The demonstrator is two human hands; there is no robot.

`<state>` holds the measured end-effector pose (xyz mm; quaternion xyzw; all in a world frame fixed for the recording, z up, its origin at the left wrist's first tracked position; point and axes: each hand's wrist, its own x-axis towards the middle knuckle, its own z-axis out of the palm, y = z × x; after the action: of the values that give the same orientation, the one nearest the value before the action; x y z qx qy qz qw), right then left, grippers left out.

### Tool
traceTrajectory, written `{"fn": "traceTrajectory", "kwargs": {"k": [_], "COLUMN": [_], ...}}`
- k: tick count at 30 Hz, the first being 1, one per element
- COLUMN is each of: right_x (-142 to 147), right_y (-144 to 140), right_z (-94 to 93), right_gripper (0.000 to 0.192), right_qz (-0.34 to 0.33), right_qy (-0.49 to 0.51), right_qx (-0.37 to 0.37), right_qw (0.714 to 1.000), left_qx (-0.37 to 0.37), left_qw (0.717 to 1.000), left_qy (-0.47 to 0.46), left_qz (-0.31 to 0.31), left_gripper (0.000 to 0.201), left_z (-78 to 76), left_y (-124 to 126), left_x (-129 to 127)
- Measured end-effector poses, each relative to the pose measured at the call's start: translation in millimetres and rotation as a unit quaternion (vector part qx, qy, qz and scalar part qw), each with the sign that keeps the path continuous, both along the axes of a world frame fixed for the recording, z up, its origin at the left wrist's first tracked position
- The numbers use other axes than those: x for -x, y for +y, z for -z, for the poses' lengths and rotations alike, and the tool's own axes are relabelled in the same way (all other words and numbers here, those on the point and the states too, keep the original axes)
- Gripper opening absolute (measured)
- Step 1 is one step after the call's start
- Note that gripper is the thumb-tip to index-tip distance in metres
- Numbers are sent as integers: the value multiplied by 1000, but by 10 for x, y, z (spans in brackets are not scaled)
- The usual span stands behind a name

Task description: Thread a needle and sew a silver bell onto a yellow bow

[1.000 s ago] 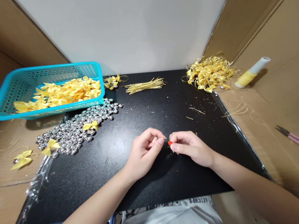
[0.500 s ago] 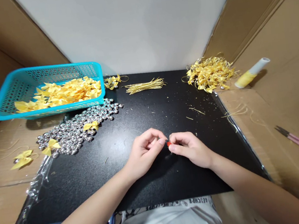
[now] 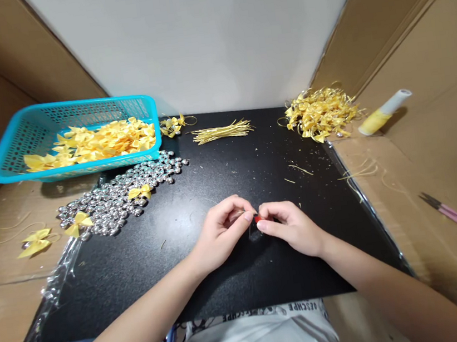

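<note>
- The left hand (image 3: 220, 234) and the right hand (image 3: 292, 227) meet fingertip to fingertip over the middle of the black mat (image 3: 226, 283), both curled closed in a pinch.
- Between the two sets of fingertips sits a small red piece (image 3: 257, 219); the right thumb and forefinger are closed on it, and the left fingertips press in against it from the other side. What else may be pinched there is too small to tell.
- Just beyond the right fingertips, a few loose gold strands (image 3: 301, 169) lie on the mat.
- Beyond and left of the left fingers, a heap of silver beads (image 3: 118, 199) spreads across the mat's edge, with two yellow bows (image 3: 138, 192) lying on top of it.
- Farther out the same way stands a turquoise basket (image 3: 12, 160) holding many more yellow bows.
- Straight ahead of the fingertips, at the mat's far edge, lies a bundle of gold wires (image 3: 223, 132).
- Ahead and right of the right fingers, a pile of finished yellow-and-gold bows (image 3: 319, 111) sits at the mat's far corner; just beyond it a yellow glue tube (image 3: 384, 112) lies on the cardboard.
- Well off to the right of the right hand, pink thread snips (image 3: 455, 215) lie on the cardboard (image 3: 433, 256).
- Far left of the left hand, one stray bow (image 3: 35, 243) lies on cardboard.
</note>
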<state>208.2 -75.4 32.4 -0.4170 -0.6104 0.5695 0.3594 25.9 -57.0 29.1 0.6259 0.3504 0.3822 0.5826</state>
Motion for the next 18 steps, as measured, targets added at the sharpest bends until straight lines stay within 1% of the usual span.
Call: {"fn": "traceTrajectory", "kwargs": {"k": [4, 11, 18], "right_x": [-2, 1, 1], "right_y": [1, 3, 5], "right_z": [3, -2, -4], "right_gripper": [37, 35, 36], "right_qz": [1, 2, 8], "right_qy": [-3, -17, -18], "right_qx": [0, 1, -2], "right_qw": [1000, 1000, 1000], "left_qx": [-19, -62, -89], "left_qw": [1000, 998, 996], "left_qy": [-7, 28, 18], "left_qz": [3, 8, 23], "left_gripper": [21, 19, 15], "left_z": [-9, 1, -11], "left_y": [9, 16, 24], "left_x": [-4, 12, 14]}}
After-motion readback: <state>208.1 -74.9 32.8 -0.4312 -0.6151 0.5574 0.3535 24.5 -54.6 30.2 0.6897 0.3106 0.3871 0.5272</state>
